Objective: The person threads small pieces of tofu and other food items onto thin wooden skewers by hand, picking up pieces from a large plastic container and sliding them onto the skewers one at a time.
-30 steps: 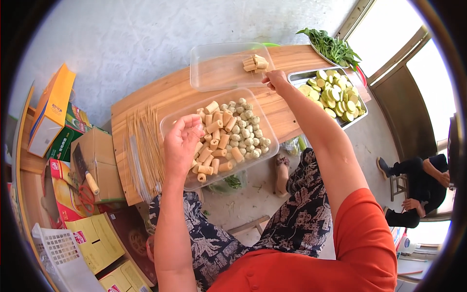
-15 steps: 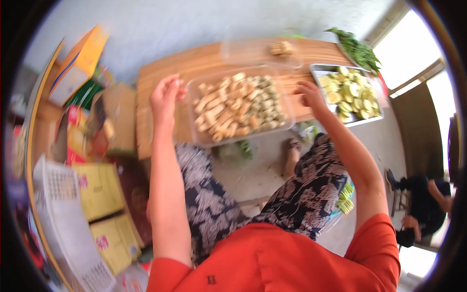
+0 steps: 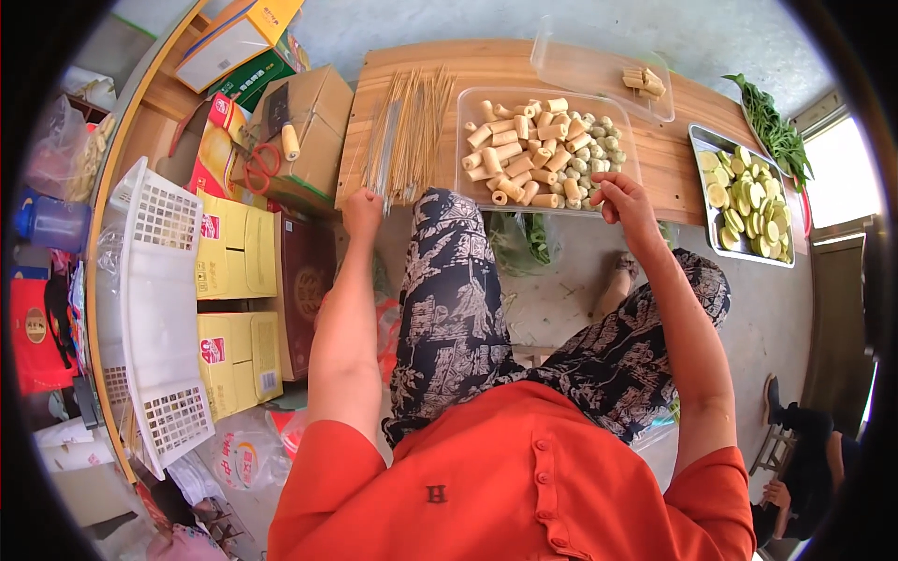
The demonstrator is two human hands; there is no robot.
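Note:
My left hand (image 3: 363,210) is at the near edge of the wooden table (image 3: 673,164), its fingers closed on the near end of a bamboo skewer from the spread pile of skewers (image 3: 407,126). At the near rim of the clear plastic tray (image 3: 466,187) my right hand (image 3: 622,198) has its fingers curled. That tray holds several pale tube-shaped pieces (image 3: 514,154) and small round greenish pieces (image 3: 599,140). Whether the right hand holds a piece I cannot tell.
A second clear tray (image 3: 580,65) with a few pale pieces lies farther back. A metal tray (image 3: 700,140) of green-yellow slices and leafy greens (image 3: 772,126) are at right. Cardboard boxes (image 3: 309,112), red scissors (image 3: 257,159), yellow boxes (image 3: 234,252) and a white basket (image 3: 159,309) crowd the left. Another person (image 3: 804,449) sits at lower right.
My left hand has left the tray and gone left to the skewers. My right hand has come back from the far tray to the near tray's front rim. The view has tilted down.

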